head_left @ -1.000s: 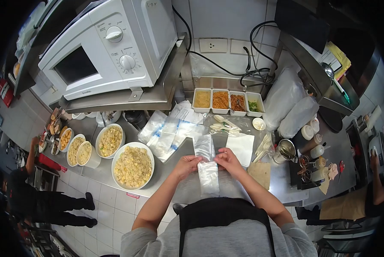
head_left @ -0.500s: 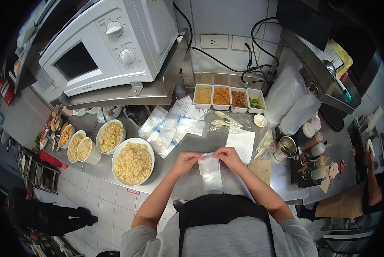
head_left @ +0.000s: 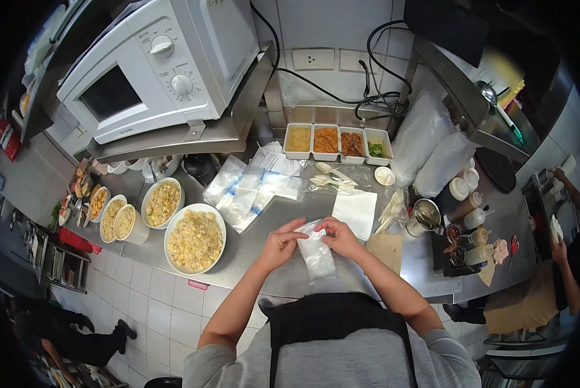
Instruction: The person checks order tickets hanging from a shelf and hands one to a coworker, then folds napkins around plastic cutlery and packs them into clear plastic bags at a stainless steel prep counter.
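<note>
A small clear plastic bag hangs in front of me over the steel counter, its top edge up between my hands. My right hand pinches the upper right corner of the bag. At the upper left edge, the fingers and thumb of my left hand close on the plastic; part of their grip is hidden. The bag looks whitish and creased, and I cannot make out whether anything is inside. Flat plastic bags with blue print lie in a pile beyond my left hand. White paper sheets lie just past my right hand.
Bowls of fried rice stand to the left. Food trays line the back, near wooden cutlery. A microwave sits on a shelf. Sauce bottles and a metal container are right. A co-worker holds a white cloth.
My hands have shifted their grip on the bag, which now tilts and looks broader. My left fingers reach further over its top. The co-worker on the left has moved slightly.
</note>
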`<state>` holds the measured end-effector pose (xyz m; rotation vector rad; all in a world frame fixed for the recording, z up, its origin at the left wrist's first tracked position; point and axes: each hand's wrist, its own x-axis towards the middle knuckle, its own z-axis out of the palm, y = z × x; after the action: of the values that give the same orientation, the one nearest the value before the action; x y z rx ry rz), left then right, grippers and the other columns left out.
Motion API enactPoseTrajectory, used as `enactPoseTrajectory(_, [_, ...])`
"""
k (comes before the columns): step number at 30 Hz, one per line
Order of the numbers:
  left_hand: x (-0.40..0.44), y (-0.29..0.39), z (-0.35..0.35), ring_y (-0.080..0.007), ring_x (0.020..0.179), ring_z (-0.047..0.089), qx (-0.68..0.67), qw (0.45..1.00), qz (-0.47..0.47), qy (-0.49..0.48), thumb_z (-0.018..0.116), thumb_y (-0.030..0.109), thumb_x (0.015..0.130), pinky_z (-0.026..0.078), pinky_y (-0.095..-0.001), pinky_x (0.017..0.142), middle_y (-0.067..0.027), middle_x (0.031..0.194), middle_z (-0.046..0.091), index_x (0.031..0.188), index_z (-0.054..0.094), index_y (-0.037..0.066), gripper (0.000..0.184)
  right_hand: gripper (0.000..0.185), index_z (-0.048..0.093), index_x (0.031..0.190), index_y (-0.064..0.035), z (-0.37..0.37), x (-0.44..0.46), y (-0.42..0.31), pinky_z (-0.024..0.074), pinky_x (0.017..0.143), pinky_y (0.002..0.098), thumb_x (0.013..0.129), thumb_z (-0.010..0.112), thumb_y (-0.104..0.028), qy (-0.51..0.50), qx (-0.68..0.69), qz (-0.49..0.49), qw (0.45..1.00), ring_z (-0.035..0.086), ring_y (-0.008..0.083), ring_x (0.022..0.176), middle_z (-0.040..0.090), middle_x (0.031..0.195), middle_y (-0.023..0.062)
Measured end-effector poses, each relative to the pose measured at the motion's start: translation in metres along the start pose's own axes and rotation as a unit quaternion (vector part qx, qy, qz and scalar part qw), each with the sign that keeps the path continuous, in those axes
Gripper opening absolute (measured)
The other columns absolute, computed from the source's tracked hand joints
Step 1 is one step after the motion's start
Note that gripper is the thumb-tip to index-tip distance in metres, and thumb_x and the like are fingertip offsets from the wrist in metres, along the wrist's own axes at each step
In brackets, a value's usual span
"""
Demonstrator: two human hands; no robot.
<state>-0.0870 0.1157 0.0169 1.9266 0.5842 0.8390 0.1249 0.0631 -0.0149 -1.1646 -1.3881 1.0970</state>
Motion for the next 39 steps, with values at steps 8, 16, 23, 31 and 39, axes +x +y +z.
enactPoseTrajectory(8, [-0.011,-0.021,0.02,-0.0084,0.084,0.059,-0.221,0.959,-0.178,-0.02,0.055,-0.003,0.086,0.049,-0.0203,0.07,-0.0051,0.135,0.044,0.118,0.06,0.006,0.033,0.029,0.061,0.098,-0.0026,0.0,-0.004,-0.009,0.0376,0.066,0.0184,0.073,0.055,0.013,0.007,-0.033,0.002,0.999,0.043,0.0038,0.071,0.045,0.099,-0.0013])
enactPoseTrajectory(16, [0.015,-0.024,0.001,-0.0059,0.077,0.057,-0.187,0.968,-0.169,-0.015,0.062,0.0,0.084,0.048,-0.0188,0.067,-0.0019,0.105,0.061,0.116,0.061,0.005,0.033,0.014,0.061,0.092,-0.0019,-0.008,-0.002,-0.011,0.0449,0.064,0.022,0.078,0.062,0.003,0.078,-0.024,0.029,0.996,0.054,0.0063,0.07,0.057,0.079,0.0001])
enactPoseTrajectory(23, [0.063,0.026,-0.039,-0.0071,0.073,0.057,0.021,0.939,0.029,-0.342,0.066,0.005,0.079,0.046,-0.025,0.061,-0.0064,0.083,0.064,0.102,0.069,0.008,0.024,0.015,0.058,0.089,-0.0008,-0.015,-0.02,-0.089,0.0508,0.067,0.0306,0.074,0.062,0.003,0.024,-0.228,-0.053,0.972,0.063,0.0198,0.075,0.061,0.084,0.009])
enactPoseTrajectory(31, [0.051,0.029,0.024,-0.0066,0.078,0.06,-0.063,0.941,-0.08,-0.322,0.067,0.004,0.08,0.048,-0.0214,0.07,-0.0051,0.089,0.07,0.103,0.068,0.004,0.023,0.013,0.06,0.086,-0.0013,-0.056,-0.115,-0.122,0.0481,0.067,0.034,0.074,0.064,-0.002,0.241,-0.249,-0.092,0.934,0.061,0.0238,0.074,0.061,0.079,0.0104])
enactPoseTrajectory(39, [0.038,0.054,0.051,-0.0106,0.085,0.06,-0.052,0.978,-0.14,-0.144,0.068,0.008,0.08,0.048,-0.0238,0.075,-0.0076,0.097,0.068,0.105,0.068,0.005,0.025,0.02,0.064,0.102,-0.0009,-0.233,-0.336,-0.032,0.0469,0.083,0.0319,0.087,0.055,-0.011,0.714,-0.315,0.133,0.611,0.062,0.0234,0.091,0.066,0.099,0.0134])
